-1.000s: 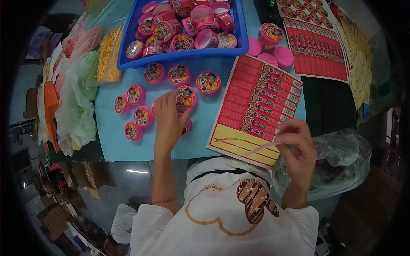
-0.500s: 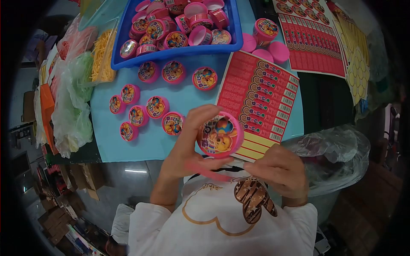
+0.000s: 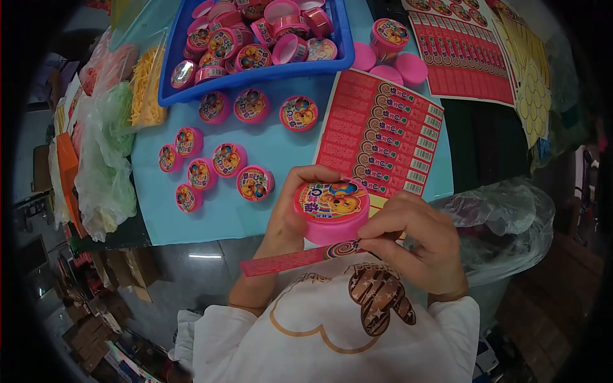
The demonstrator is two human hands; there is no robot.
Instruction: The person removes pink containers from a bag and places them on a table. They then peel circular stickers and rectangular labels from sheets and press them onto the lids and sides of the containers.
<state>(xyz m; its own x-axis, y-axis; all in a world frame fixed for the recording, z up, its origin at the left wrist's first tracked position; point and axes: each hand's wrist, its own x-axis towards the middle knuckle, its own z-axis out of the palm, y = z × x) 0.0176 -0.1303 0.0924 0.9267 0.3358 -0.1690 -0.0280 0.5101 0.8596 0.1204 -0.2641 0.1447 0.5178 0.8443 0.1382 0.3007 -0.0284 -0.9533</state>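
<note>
A round pink container (image 3: 333, 210) with a cartoon bear label on its top is gripped in my left hand (image 3: 286, 220), tilted so its side faces me. Between thumb and fingers, my right hand (image 3: 418, 239) pinches one end of a long red label strip (image 3: 287, 260). That strip stretches left just below the container's side, its far end loose in front of my left wrist. Behind my hands lies a red label sheet (image 3: 377, 137), with bare yellow backing showing at its near end.
A blue tray (image 3: 255, 80) full of pink containers stands at the back. Several labelled containers (image 3: 228, 159) sit on the light-blue table cover (image 3: 191, 226). Plain pink lids (image 3: 410, 69) and another label sheet (image 3: 463, 57) lie back right. Clear plastic bags (image 3: 504, 233) flank the table.
The container has tipped from facing me to showing its pink side. My right hand has come up against it, and the label strip now lies stretched along below its side.
</note>
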